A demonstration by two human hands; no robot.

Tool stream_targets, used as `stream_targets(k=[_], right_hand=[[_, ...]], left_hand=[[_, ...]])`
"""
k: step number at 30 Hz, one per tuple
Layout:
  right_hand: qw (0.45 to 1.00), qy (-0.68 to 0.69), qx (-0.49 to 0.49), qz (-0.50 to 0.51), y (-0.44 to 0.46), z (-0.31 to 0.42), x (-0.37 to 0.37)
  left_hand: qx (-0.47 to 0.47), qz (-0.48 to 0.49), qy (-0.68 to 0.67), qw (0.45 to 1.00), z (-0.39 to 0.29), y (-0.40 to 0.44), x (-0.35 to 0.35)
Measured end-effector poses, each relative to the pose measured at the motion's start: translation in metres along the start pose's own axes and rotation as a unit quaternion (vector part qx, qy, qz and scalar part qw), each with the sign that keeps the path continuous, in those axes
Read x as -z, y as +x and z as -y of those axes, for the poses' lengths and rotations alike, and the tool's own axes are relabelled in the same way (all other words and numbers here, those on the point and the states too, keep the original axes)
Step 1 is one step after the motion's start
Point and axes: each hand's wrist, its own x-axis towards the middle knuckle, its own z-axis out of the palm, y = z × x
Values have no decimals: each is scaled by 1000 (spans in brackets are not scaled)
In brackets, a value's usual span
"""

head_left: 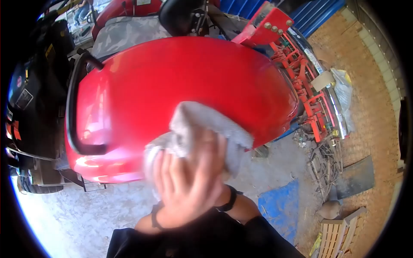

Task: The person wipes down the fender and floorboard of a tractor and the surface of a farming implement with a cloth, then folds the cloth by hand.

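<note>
A light grey cloth (232, 135) is bunched at the near edge of a glossy red curved panel (172, 77), in the middle of the head view. My left hand (183, 191) is nearest the camera, blurred, with its fingers closed on the cloth's near left part. Behind and to the right of it, my right hand (211, 152) is mostly covered; the fingers that show are bent against the cloth. The two hands overlap, and a dark band circles each wrist.
A black handle bar (72, 107) curves along the panel's left side. Beyond are a camouflage seat (129, 34) and a red bracket (269, 26). Red metal machinery (305, 81), a blue sheet (282, 206) and a wooden slatted piece (342, 234) lie right. A person (81, 13) is far back.
</note>
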Motion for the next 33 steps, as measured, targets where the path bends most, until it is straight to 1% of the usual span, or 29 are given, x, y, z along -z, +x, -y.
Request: stream_targets(k=[1, 4, 5, 7, 8, 10, 12, 15, 18, 19, 21, 22, 25, 26, 27, 29, 33], right_hand=[[1000, 10, 10, 10, 2, 20, -11], [997, 49, 36, 39, 7, 71, -37], [996, 63, 43, 50, 10, 85, -47], [993, 86, 56, 66, 15, 106, -61], [991, 94, 58, 73, 18, 112, -66], [990, 104, 61, 78, 21, 118, -73], [987, 117, 61, 86, 24, 120, -74], [984, 139, 60, 94, 28, 119, -74], [978, 173, 53, 105, 29, 114, -70], [975, 187, 54, 109, 30, 112, -70], [967, 220, 52, 118, 30, 111, -69], [964, 233, 52, 120, 30, 109, -67], [955, 265, 52, 122, 33, 97, -65], [953, 272, 50, 123, 33, 92, -64], [951, 279, 48, 122, 33, 87, -62], [948, 291, 45, 118, 36, 75, -57], [951, 291, 35, 97, 42, 39, -27]], left_hand=[[5, -12, 0, 1000, 20, -10, 10], [29, 37, -29, 998, 74, -48, 33], [58, 37, -50, 996, 86, -57, 40], [84, 28, -53, 995, 98, -64, 51], [61, 30, -33, 997, 112, -76, 48], [56, 32, -52, 997, 117, -78, 49], [53, 38, -69, 995, 115, -79, 48], [44, 8, -62, 997, 109, -75, 45], [78, 31, -74, 994, 99, -66, 51], [68, 6, -65, 996, 101, -65, 45], [81, 34, -7, 996, 93, -64, 45], [105, 53, -27, 993, 77, -52, 53], [118, 55, -3, 991, 66, -45, 49], [117, 64, 23, 991, 64, -46, 47], [120, 60, -4, 991, 57, -37, 46], [110, 59, 2, 992, 54, -32, 35], [85, 66, 18, 994, 17, -6, 16]])
